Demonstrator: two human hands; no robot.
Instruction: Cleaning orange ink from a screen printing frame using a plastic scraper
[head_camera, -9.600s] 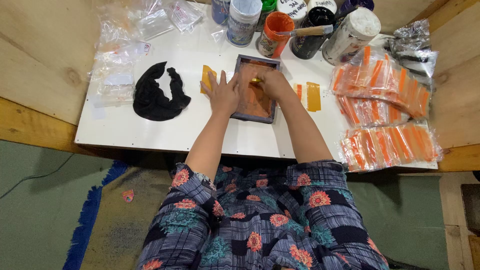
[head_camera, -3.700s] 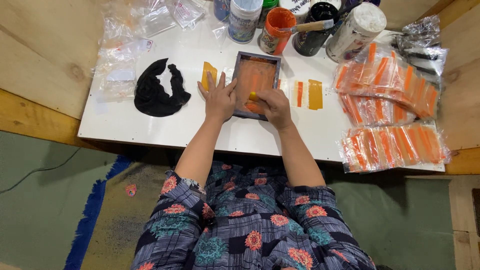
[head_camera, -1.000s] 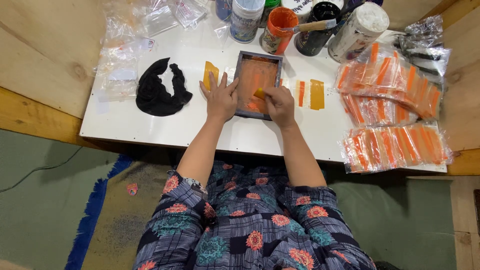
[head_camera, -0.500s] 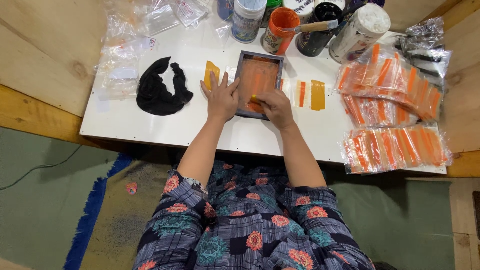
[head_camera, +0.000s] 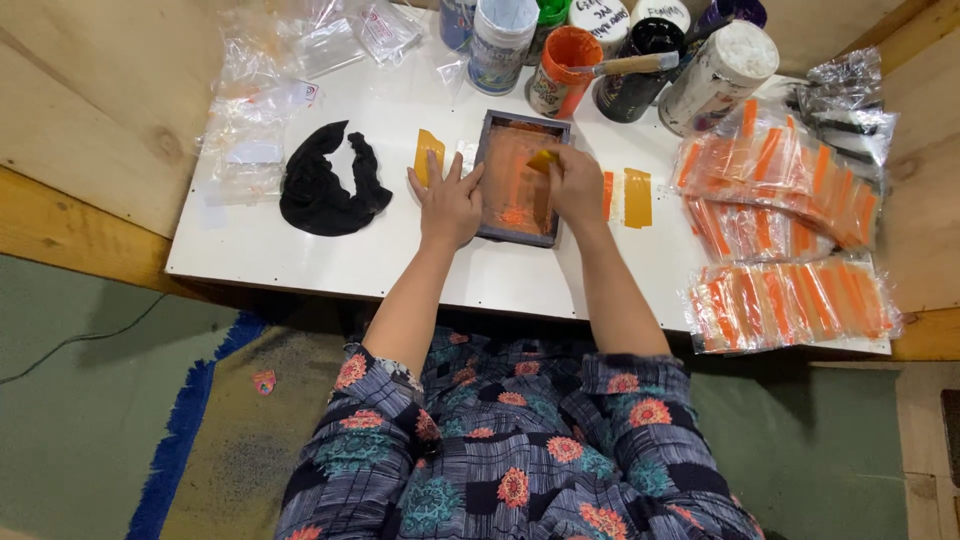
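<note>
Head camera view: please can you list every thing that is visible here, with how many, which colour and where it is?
frame: one, grey, orange inside, table middle.
scraper: one, yellow, in the right hand over the frame.
flat pieces: three, orange-yellow, beside the frame, one left and two right.
cloth: one, black, left of the frame.
jars: count unclear, mixed colours, back edge.
orange jar: one, a brush handle across it.
packets: many, clear with orange strips, right side.
clear bags: several, back left.
table: one, white.
rug: one, blue-fringed, floor.
left hand: flat on the frame's left edge.
right hand: grips the scraper.
</note>
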